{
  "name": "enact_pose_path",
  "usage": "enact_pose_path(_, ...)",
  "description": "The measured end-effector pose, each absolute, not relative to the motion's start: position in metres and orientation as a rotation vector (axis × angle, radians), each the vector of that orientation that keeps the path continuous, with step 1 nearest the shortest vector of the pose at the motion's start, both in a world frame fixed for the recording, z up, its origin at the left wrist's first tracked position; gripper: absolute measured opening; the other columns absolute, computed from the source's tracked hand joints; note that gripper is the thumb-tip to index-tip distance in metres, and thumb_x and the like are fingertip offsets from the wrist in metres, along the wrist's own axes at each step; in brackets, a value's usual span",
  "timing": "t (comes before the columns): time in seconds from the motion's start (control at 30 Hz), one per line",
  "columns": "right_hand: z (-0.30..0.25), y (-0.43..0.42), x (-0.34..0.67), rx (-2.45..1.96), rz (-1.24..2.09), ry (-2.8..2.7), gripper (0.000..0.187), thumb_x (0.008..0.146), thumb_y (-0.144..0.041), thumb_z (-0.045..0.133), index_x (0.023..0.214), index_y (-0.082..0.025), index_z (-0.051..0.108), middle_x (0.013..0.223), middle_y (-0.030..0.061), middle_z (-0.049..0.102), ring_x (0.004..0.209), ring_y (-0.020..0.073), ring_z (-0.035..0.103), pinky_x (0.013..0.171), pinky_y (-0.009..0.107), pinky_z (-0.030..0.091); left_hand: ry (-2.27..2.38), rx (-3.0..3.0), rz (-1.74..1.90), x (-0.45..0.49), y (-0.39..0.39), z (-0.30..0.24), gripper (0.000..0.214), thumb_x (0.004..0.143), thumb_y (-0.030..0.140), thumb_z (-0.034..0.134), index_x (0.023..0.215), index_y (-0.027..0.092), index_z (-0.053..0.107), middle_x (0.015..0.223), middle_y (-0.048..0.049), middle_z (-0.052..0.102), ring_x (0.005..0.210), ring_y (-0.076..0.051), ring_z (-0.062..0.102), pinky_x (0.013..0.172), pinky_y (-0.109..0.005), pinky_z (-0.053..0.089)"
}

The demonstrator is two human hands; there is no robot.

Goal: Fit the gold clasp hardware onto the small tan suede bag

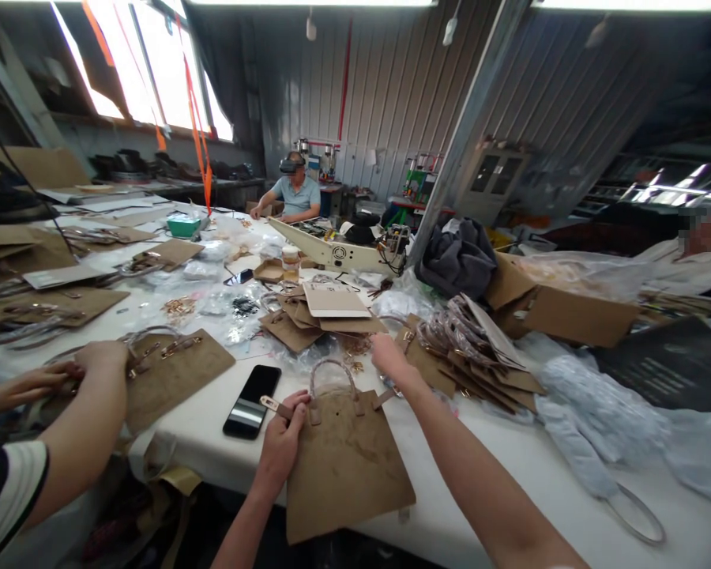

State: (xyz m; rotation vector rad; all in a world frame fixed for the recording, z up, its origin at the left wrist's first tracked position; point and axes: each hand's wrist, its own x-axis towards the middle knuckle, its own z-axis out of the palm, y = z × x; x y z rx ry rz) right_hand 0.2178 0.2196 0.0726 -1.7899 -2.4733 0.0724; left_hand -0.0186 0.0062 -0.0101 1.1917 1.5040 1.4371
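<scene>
A brown handbag panel [349, 462] with a curved handle [335, 367] lies in front of me, its lower edge over the table edge. My left hand [283, 435] is closed on the bag's strap [284, 409], which ends in a gold-coloured metal plate [269, 404]. Beyond the panel, my right hand [394, 363] reaches to small gold-coloured metal pieces [356, 365]. Its fingers look closed and point down; their tips, and anything in them, are hidden. Another strap [385, 397] sticks out at the panel's right, below my right wrist.
A black phone [253, 401] lies left of my left hand. Stacked bag panels [491, 379] and a pale card [335, 300] are beyond. At left, a co-worker's arms [88, 403] work by another bag panel [178, 375]. Plastic wrapping [604, 403] covers the right side. Another person [296, 194] sits opposite.
</scene>
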Motion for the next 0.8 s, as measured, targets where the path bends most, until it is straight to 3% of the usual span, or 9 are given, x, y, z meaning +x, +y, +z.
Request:
enact_pose_path(0.17, 0.052, 0.236, 0.216, -1.78, 0.134, -2.498, 0.036, 0.093, 0.004, 0.057, 0.116, -0.014, 0.079, 0.123, 0.0186, 0.076, 0.112, 0.0266, 0.074, 0.094, 0.031, 0.052, 1.503, 1.183, 1.487, -0.016, 0.004, -0.012, 0.044, 0.105, 0.057, 0.058, 0.121, 0.023, 0.08, 0.148, -0.0128, 0.07, 0.144, -0.031, 0.061, 0.128, -0.055, 0.044)
enact_pose_path(0.37, 0.036, 0.238, 0.222, -1.772, 0.185, -2.426, 0.026, 0.099, -0.013, 0.063, 0.116, -0.017, 0.081, 0.127, 0.0177, 0.076, 0.115, 0.0269, 0.073, 0.098, 0.032, 0.053, 1.485, 1.168, 1.494, -0.015, 0.003, -0.016, 0.044, 0.105, 0.057, 0.059, 0.123, 0.023, 0.081, 0.15, -0.0124, 0.069, 0.145, -0.032, 0.06, 0.13, -0.057, 0.04)
enact_pose_path(0.57, 0.045, 0.242, 0.23, -1.716, 0.253, -2.264, 0.015, 0.093, -0.016, 0.068, 0.098, -0.015, 0.082, 0.108, 0.0171, 0.082, 0.107, 0.0298, 0.076, 0.096, 0.036, 0.055, 1.475, 1.168, 1.486, -0.017, 0.004, -0.019, 0.046, 0.102, 0.059, 0.064, 0.125, 0.023, 0.079, 0.149, -0.0129, 0.069, 0.144, -0.032, 0.06, 0.129, -0.056, 0.042)
enact_pose_path(0.8, 0.078, 0.23, 0.244, -1.506, 0.422, -2.009, 0.015, 0.089, -0.023, 0.067, 0.097, -0.017, 0.077, 0.097, 0.0113, 0.083, 0.091, 0.026, 0.079, 0.089, 0.035, 0.06, 1.447, 1.128, 1.517, -0.013, 0.006, -0.017, 0.053, 0.101, 0.065, 0.064, 0.124, 0.021, 0.079, 0.144, -0.0148, 0.072, 0.138, -0.032, 0.064, 0.124, -0.05, 0.046)
